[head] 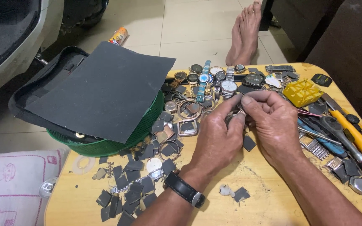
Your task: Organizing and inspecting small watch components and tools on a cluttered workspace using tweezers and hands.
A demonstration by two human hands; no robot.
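Left hand [216, 140] and right hand [273, 123] pinch a watch case [232, 117] mid-table [265, 205]

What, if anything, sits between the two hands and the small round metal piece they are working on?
Nothing visible does: the left hand and right hand both pinch the small round metal piece directly, above the wooden table. Loose watches lie beyond it, apart.

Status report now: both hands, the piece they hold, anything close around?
Left hand and right hand pinch small round watch part. Watches behind. Grey sandpaper scraps beside.
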